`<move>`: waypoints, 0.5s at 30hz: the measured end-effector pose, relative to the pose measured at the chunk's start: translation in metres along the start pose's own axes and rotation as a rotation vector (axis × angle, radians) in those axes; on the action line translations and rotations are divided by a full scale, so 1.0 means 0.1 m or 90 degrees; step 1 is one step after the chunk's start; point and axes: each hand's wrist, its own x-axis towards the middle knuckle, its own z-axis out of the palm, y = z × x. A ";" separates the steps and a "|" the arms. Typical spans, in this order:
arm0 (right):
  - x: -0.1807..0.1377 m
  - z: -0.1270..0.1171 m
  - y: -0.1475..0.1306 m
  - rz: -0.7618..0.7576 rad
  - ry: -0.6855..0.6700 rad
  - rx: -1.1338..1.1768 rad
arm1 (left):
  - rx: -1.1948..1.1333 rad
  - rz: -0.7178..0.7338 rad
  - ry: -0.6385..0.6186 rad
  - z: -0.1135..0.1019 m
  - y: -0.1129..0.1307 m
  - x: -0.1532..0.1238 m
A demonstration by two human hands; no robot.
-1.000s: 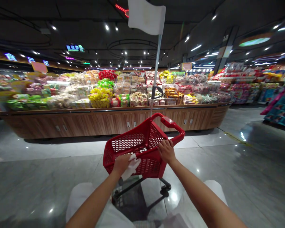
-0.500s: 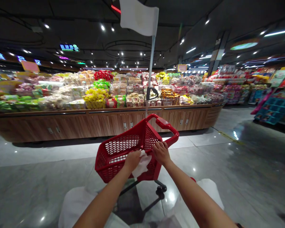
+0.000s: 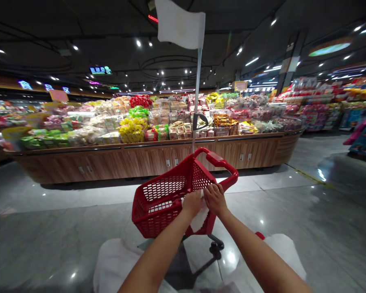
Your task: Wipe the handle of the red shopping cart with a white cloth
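Note:
A small red plastic shopping cart (image 3: 187, 171) stands before me, its basket walls full of holes. My left hand (image 3: 192, 203) is closed on a white cloth (image 3: 200, 217) at the near top rim of the basket. The cloth hangs down over the outside of the near wall. Right beside it, my right hand (image 3: 215, 198) has its fingers curled over the rim near the cart's rear corner, below the red push handle (image 3: 221, 160). The two hands are almost touching. A pole with a white flag (image 3: 183, 26) and a dark loop (image 3: 200, 121) rises behind the handle.
Beyond the cart runs a long wooden display counter (image 3: 146, 159) piled with packaged food. More stocked shelves (image 3: 317, 110) stand at the right. Shiny grey tiled floor (image 3: 79, 228) surrounds the cart. My knees in white clothing are at the bottom.
My left hand has slid right along the rim with the cloth, up close to my right hand. My right hand stays on the rim. The view has turned slightly left.

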 end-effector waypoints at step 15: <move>0.31 0.14 0.56 0.036 -0.047 -0.050 | 0.022 -0.101 -0.095 0.02 -1.59 -1.14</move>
